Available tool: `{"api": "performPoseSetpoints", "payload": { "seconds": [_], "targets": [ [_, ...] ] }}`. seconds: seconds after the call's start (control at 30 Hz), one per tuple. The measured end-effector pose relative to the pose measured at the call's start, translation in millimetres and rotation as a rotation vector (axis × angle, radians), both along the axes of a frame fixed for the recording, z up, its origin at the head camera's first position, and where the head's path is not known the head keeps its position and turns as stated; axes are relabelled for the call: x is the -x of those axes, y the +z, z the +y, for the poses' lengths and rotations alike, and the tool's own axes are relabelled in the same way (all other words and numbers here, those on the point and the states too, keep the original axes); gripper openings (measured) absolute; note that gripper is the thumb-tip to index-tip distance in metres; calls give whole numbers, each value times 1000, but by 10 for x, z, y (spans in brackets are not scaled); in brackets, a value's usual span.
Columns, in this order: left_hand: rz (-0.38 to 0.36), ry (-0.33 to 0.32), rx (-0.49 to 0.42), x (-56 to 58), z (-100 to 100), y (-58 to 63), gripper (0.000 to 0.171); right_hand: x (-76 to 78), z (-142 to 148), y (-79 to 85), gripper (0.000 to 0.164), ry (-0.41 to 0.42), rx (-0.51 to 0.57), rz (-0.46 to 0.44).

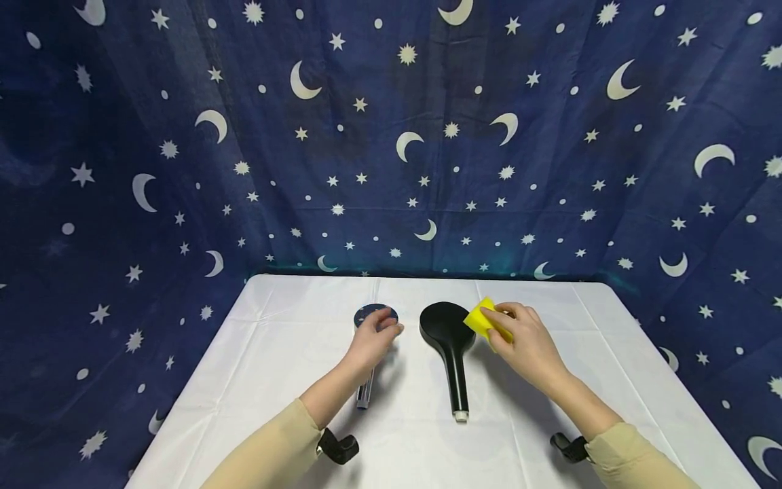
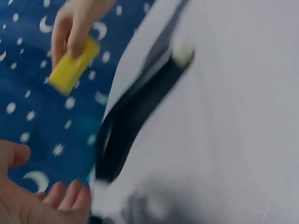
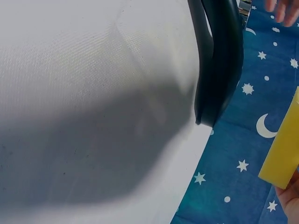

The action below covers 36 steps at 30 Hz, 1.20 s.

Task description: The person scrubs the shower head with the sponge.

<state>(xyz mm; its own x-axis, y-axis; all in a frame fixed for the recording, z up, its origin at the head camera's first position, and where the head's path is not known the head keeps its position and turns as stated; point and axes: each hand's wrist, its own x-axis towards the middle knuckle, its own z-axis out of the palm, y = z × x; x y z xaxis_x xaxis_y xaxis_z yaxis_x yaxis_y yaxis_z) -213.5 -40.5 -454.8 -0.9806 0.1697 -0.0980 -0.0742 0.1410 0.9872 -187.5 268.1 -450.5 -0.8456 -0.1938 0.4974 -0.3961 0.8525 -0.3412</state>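
My right hand (image 1: 530, 343) pinches a yellow sponge (image 1: 481, 318) between thumb and fingers, just right of a black shower head (image 1: 444, 326). The shower head lies on the white table, its round head at the far end and its handle toward me, with a pale connector at the tip. In the left wrist view the black handle (image 2: 145, 105) is blurred. My left hand (image 1: 370, 343) hovers over a chrome shower head (image 1: 365, 314), partly covering it. Thumb and fingers stand apart in the left wrist view, with nothing between them. The sponge (image 3: 282, 144) shows at the right wrist view's edge.
A white cloth (image 1: 269, 380) covers the table. Behind and beside it hangs a dark blue curtain (image 1: 366, 163) patterned with moons and stars. Black wrist-camera mounts (image 1: 339, 447) stick out near both sleeves, low over the table.
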Motion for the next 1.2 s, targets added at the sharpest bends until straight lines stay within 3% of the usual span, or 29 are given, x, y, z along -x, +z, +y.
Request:
{"api": "performPoseSetpoints", "payload": {
  "seconds": [0.1,0.17,0.23,0.3,0.43,0.73,0.9,1.07,1.13,1.2],
  "targets": [
    [-251,-63,-193,-114,271,-66,65,-33,31,17,40,-12,6,-13],
    [-401,-67,-272,-162,433,-132,60,-50,47,21,40,-15,11,-12],
    [-499,-34,-314,-183,562,-188,50,-67,62,25,40,-12,17,-6],
    [-550,2,-326,-180,653,-231,40,-84,81,28,40,-9,21,3],
    [-583,38,-322,-149,743,-279,31,-123,131,35,40,-9,28,18],
    [-606,-28,-293,-145,870,-283,9,-193,235,54,38,-19,54,42],
    [-588,-25,-290,-144,844,-311,23,-174,172,51,39,-12,74,-11],
    [-565,-42,-281,-148,795,-326,54,-144,104,22,41,8,78,-53],
    [-566,-67,-294,-140,774,-313,60,-129,76,18,41,15,79,-57],
    [-575,-101,-315,-126,753,-305,55,-113,43,18,41,21,82,-61]
  ]
}}
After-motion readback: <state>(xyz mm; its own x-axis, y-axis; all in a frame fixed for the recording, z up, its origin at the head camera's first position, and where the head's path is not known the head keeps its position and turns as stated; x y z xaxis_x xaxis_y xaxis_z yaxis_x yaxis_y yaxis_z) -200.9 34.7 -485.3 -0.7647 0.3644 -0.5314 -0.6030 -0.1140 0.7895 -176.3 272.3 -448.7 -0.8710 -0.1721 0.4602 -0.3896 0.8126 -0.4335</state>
